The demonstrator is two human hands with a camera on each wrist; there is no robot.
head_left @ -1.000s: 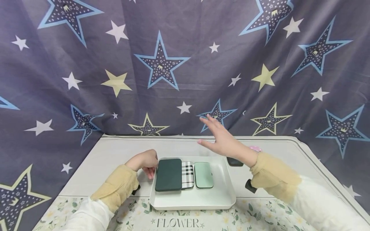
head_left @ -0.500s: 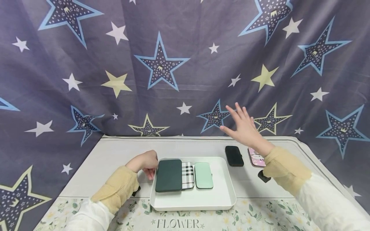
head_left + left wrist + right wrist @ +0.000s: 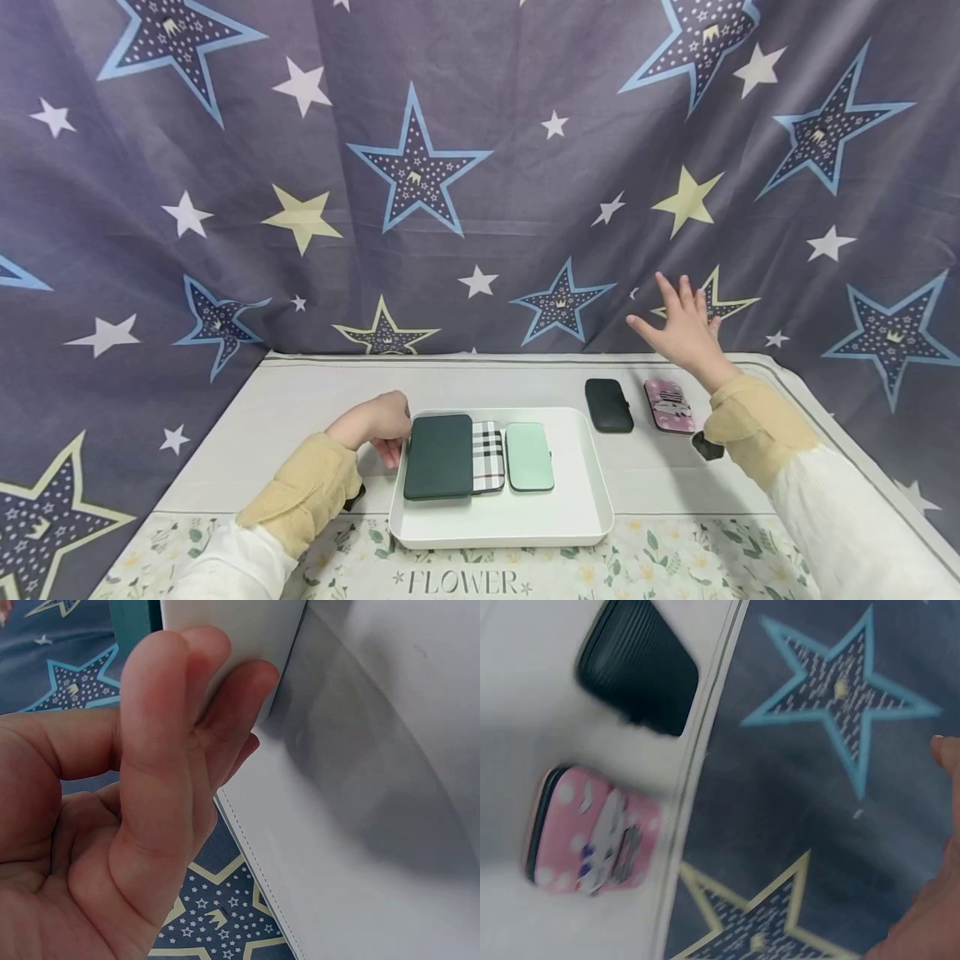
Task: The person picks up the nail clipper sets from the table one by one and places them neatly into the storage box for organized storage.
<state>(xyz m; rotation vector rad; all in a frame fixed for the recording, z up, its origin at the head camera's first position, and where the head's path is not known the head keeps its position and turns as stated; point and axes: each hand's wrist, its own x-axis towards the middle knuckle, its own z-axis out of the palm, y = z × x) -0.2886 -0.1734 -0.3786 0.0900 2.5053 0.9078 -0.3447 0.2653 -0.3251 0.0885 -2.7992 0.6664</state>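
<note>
Fingers (image 3: 669, 296) of the right hand (image 3: 688, 337) are spread wide, holding nothing, above the tabletop (image 3: 330, 379) near the pink case (image 3: 665, 406) and black case (image 3: 608, 406). The step looks like reaching for one; taking it would call for lowering the hand and pinching. The white tray (image 3: 510, 521) holds dark green (image 3: 438, 457), plaid (image 3: 491, 457) and light green cases (image 3: 529, 457). The left hand (image 3: 381, 418) touches its left wall; whether it grips, I cannot tell.
</note>
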